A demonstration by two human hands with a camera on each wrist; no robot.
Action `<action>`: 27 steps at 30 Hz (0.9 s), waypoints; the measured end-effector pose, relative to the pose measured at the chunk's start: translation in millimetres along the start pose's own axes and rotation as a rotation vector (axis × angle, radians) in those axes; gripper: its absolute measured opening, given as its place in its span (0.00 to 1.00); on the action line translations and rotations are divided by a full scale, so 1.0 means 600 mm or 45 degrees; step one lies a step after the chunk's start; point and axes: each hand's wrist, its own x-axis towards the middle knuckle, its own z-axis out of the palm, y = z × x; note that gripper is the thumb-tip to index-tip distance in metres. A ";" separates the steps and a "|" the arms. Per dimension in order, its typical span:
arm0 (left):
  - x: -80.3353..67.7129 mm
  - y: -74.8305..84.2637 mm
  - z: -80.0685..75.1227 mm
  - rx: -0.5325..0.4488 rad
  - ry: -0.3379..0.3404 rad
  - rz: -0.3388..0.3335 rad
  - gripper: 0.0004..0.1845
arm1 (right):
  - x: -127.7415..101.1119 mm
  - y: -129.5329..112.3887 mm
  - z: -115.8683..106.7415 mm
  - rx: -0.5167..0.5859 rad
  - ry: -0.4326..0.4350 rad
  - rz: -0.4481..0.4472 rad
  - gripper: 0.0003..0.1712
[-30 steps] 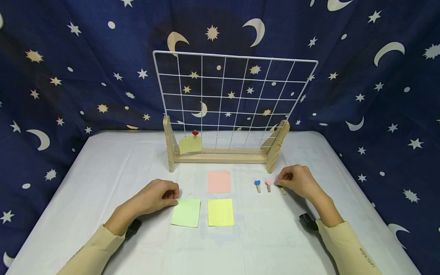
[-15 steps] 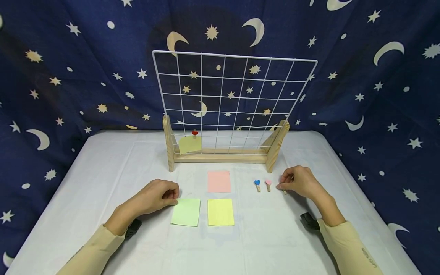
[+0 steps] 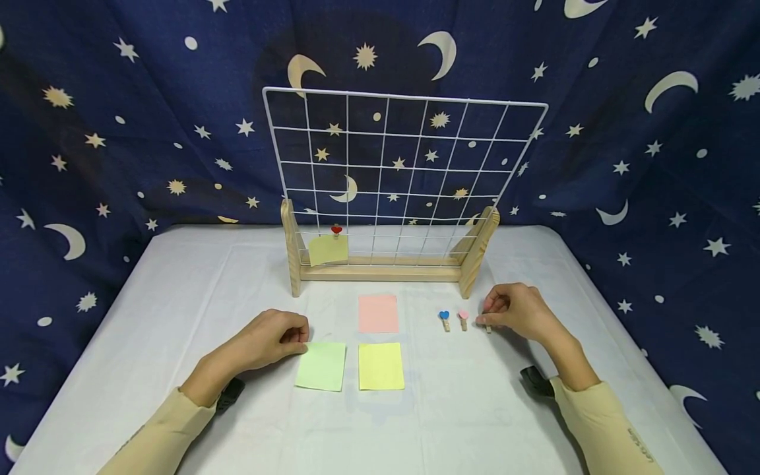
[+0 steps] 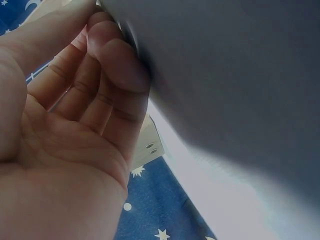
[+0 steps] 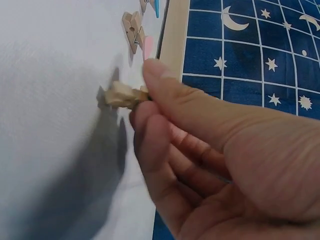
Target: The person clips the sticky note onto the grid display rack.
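My left hand (image 3: 270,340) rests low over the table, its thumb and curled fingers pinching the upper left corner of a green sticky note (image 3: 321,367), which lies flat. In the left wrist view the thumb and fingertips meet at the top; the note is hidden there. On the right, my right hand (image 3: 516,310) pinches a small wooden clothespin (image 5: 121,95) between thumb and index finger, close above the cloth. The fingers cover its head. Just left of it lie a pink-heart clothespin (image 3: 464,320) and a blue-heart clothespin (image 3: 444,321).
A pink sticky note (image 3: 378,314) and a yellow sticky note (image 3: 381,367) lie mid-table. Behind them stands a white wire grid (image 3: 406,134) on a wooden base (image 3: 380,274). A red-heart clothespin (image 3: 336,231) holds another yellowish note (image 3: 328,250) on the grid.
My right hand has shifted slightly right, away from the pink-heart clothespin, and the clothespin in its fingers has turned a little. My left hand and the notes stay put.
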 end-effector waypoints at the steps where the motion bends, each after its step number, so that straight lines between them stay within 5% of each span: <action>1: 0.000 0.000 0.000 0.000 0.000 0.000 0.13 | -0.001 -0.001 0.000 0.011 0.004 0.016 0.16; 6: 0.001 -0.002 0.000 -0.002 0.000 0.000 0.13 | -0.003 -0.003 -0.001 0.058 0.027 0.068 0.16; 27: 0.002 -0.003 0.000 -0.008 -0.012 -0.011 0.11 | -0.003 -0.007 -0.010 0.255 -0.056 -0.117 0.09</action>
